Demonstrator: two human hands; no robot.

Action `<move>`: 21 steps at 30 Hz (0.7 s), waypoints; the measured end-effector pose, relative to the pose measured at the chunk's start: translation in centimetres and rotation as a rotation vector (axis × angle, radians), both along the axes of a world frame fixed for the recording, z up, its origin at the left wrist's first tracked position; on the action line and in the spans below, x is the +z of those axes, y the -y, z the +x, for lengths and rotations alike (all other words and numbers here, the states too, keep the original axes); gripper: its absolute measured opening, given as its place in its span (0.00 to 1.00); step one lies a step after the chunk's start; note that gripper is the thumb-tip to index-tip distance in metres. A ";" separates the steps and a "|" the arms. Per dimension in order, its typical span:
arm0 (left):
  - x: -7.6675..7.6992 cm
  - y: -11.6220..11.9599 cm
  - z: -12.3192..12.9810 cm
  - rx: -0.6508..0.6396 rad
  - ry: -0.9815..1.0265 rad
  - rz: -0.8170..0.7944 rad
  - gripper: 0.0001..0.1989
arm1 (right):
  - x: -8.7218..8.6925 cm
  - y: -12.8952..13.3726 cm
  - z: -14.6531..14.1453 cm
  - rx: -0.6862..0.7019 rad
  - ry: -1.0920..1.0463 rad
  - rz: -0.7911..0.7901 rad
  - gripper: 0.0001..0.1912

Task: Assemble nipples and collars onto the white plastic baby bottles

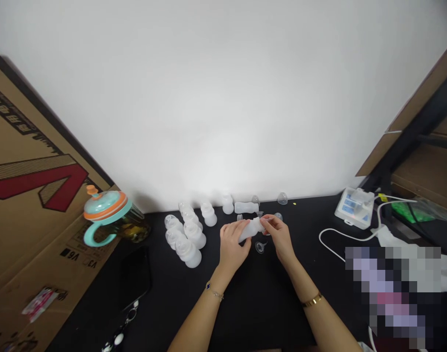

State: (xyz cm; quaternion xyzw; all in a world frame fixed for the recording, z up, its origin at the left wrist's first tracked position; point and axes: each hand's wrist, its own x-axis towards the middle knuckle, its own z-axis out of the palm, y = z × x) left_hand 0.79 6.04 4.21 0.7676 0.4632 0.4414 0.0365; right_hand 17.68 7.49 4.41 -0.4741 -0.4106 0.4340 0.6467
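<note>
White baby bottle [250,230] is held tilted above the bench [263,303], toward the middle of its back edge, with its neck turned to the right. It is gripped around the body by the left hand [234,242]. The fingers of the right hand [281,238] are bent in at the neck; whether a small part is pinched there cannot be told. A clear funnel-shaped piece [260,248] is seen on the bench just in front of the bottle. Near the back edge, a second bottle [246,208] is laid on its side and a clear dome cap [282,198] is set farther right. Capped bottles [189,255] are clustered to the left, between the hands and a lidded pitcher [115,215] near the back left corner.
</note>
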 end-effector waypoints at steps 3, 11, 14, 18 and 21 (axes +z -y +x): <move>0.0 0.0 0.0 0.007 0.002 0.011 0.23 | -0.1 -0.1 -0.1 -0.006 0.014 -0.014 0.21; -0.2 0.1 0.0 -0.001 -0.017 0.042 0.22 | -0.1 0.0 -0.1 0.019 0.049 -0.044 0.23; -0.2 0.1 0.1 -0.003 -0.033 0.059 0.22 | -0.2 0.0 -0.1 0.029 0.063 -0.041 0.24; -0.2 0.2 0.1 -0.020 -0.034 0.095 0.23 | -0.1 0.1 0.0 0.030 0.100 -0.027 0.25; -0.2 0.2 0.1 -0.034 -0.034 0.128 0.23 | -0.2 0.2 0.0 0.018 0.114 -0.020 0.27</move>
